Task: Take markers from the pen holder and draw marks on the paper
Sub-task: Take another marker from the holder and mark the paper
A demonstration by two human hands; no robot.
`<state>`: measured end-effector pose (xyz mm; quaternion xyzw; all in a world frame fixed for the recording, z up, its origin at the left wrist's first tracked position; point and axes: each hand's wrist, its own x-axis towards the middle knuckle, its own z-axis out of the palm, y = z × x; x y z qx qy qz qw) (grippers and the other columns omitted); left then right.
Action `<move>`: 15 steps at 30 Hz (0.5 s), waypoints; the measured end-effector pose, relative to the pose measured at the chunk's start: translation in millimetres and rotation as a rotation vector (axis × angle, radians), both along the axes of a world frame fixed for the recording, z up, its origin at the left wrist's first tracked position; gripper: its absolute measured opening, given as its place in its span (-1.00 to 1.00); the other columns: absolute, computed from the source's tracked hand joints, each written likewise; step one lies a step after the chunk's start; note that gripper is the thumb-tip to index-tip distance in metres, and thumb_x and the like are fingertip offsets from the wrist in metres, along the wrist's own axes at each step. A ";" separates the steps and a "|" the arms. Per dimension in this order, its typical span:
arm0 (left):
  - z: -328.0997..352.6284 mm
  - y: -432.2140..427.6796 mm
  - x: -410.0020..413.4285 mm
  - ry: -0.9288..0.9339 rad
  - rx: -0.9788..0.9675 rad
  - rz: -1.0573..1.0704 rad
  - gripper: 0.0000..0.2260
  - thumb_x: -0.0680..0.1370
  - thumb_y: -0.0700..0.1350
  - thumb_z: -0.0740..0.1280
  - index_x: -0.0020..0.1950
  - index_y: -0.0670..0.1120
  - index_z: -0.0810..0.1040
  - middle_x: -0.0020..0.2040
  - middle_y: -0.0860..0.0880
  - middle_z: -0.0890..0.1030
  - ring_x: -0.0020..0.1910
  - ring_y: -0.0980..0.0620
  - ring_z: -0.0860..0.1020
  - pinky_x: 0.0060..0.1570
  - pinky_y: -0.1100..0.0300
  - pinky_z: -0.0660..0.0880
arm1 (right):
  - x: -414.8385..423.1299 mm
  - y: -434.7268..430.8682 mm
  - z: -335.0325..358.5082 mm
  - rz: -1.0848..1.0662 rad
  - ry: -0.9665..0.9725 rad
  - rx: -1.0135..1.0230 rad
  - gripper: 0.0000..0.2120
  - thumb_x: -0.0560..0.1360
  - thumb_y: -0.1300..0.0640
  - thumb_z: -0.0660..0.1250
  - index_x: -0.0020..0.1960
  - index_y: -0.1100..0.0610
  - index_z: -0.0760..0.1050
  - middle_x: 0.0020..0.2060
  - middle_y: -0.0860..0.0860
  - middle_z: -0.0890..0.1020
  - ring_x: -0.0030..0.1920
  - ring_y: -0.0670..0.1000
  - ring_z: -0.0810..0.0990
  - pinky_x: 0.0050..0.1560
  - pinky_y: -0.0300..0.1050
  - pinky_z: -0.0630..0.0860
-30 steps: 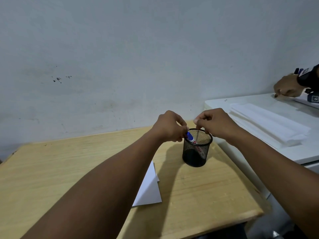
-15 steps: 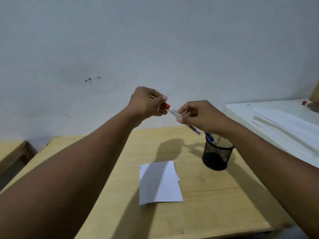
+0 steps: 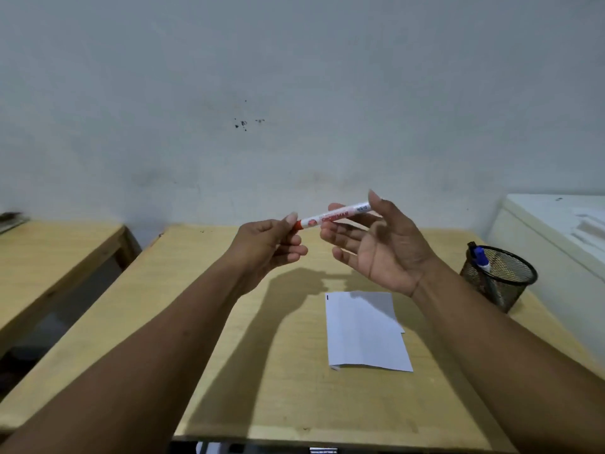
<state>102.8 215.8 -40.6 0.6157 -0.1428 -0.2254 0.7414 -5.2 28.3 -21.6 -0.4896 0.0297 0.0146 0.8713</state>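
Note:
A white marker with a red cap (image 3: 334,216) is held level in the air above the wooden table (image 3: 268,371). My left hand (image 3: 265,249) pinches its red cap end. My right hand (image 3: 379,244) has its palm turned up and its fingers loosely spread, with thumb and fingertips steadying the marker's white barrel. Below the hands a white sheet of paper (image 3: 365,332) lies flat, with one short dark mark at its top left corner. The black mesh pen holder (image 3: 499,278) stands at the table's right side, a blue-capped marker (image 3: 481,257) leaning inside it.
A white cabinet top (image 3: 556,224) with papers adjoins the table on the right. A second wooden table (image 3: 49,257) stands to the left across a narrow gap. A pale wall rises directly behind.
The red-capped marker came out of the holder and now sits level between both hands. My right hand has loosened from a closed grip to spread fingers. The view swung left.

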 end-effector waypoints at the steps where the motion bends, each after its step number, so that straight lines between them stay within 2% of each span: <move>1: -7.2 0.1 -2.1 0.016 0.010 -0.008 -0.77 0.59 -0.03 0.40 -0.07 -0.20 0.64 -0.33 -0.05 0.64 -0.33 0.00 0.70 -0.28 0.22 0.64 | 3.8 6.9 -7.6 -0.050 0.033 -0.032 -0.47 0.42 -0.17 0.44 0.20 0.21 0.62 -0.14 0.13 0.70 -0.17 0.06 0.71 -0.20 -0.11 0.58; 4: -23.2 -2.5 -7.4 0.020 0.061 -0.060 -0.76 0.60 -0.05 0.39 -0.07 -0.23 0.62 -0.39 -0.03 0.61 -0.37 0.01 0.68 -0.32 0.24 0.62 | 13.1 20.0 -26.8 -0.213 0.138 -0.235 -0.69 0.50 -0.08 0.46 0.00 0.18 0.62 -0.35 0.08 0.59 -0.42 -0.01 0.54 -0.36 -0.18 0.41; 6: -28.0 -5.5 -8.3 0.014 0.070 -0.065 -0.76 0.61 -0.06 0.39 -0.08 -0.24 0.62 -0.40 -0.02 0.60 -0.36 0.01 0.69 -0.33 0.25 0.62 | 15.0 18.9 -30.8 -0.242 0.116 -0.286 -0.85 0.57 0.12 0.41 -0.06 0.21 0.61 -0.34 0.12 0.57 -0.42 0.01 0.52 -0.34 -0.18 0.41; 8: -30.2 -5.3 -3.6 0.033 0.034 -0.023 -0.76 0.61 -0.07 0.39 -0.10 -0.24 0.64 -0.41 -0.02 0.59 -0.35 0.00 0.70 -0.31 0.26 0.63 | 13.2 7.4 -28.7 -0.236 0.042 -0.285 -0.91 0.57 0.27 0.37 -0.09 0.24 0.62 -0.32 0.17 0.58 -0.37 0.06 0.54 -0.26 -0.12 0.45; 11: -38.6 9.4 11.4 0.042 0.022 0.104 -0.77 0.59 -0.08 0.41 -0.17 -0.22 0.63 -0.39 -0.06 0.59 -0.34 -0.03 0.70 -0.29 0.23 0.66 | 3.4 -25.2 -20.5 -0.252 -0.028 -0.224 -0.87 0.59 0.24 0.33 -0.03 0.25 0.65 -0.25 0.21 0.63 -0.28 0.12 0.65 -0.21 -0.08 0.53; 13: -51.7 17.9 16.5 -0.096 0.204 0.101 -0.78 0.57 -0.10 0.46 -0.20 -0.22 0.63 -0.31 -0.13 0.65 -0.34 -0.03 0.66 -0.29 0.19 0.64 | -5.2 -41.5 -19.4 -0.226 0.010 -0.267 -0.78 0.62 0.15 0.29 0.12 0.26 0.64 -0.15 0.23 0.71 -0.15 0.19 0.75 -0.22 -0.07 0.63; 15: -67.8 15.0 14.3 -0.352 0.482 0.029 -0.84 0.54 -0.11 0.47 -0.17 -0.19 0.67 -0.21 -0.10 0.74 -0.30 0.03 0.65 -0.22 0.15 0.62 | -7.8 -43.3 -27.8 -0.205 0.078 -0.333 -0.74 0.63 0.12 0.30 0.16 0.28 0.63 -0.05 0.28 0.73 -0.09 0.23 0.76 -0.20 -0.04 0.66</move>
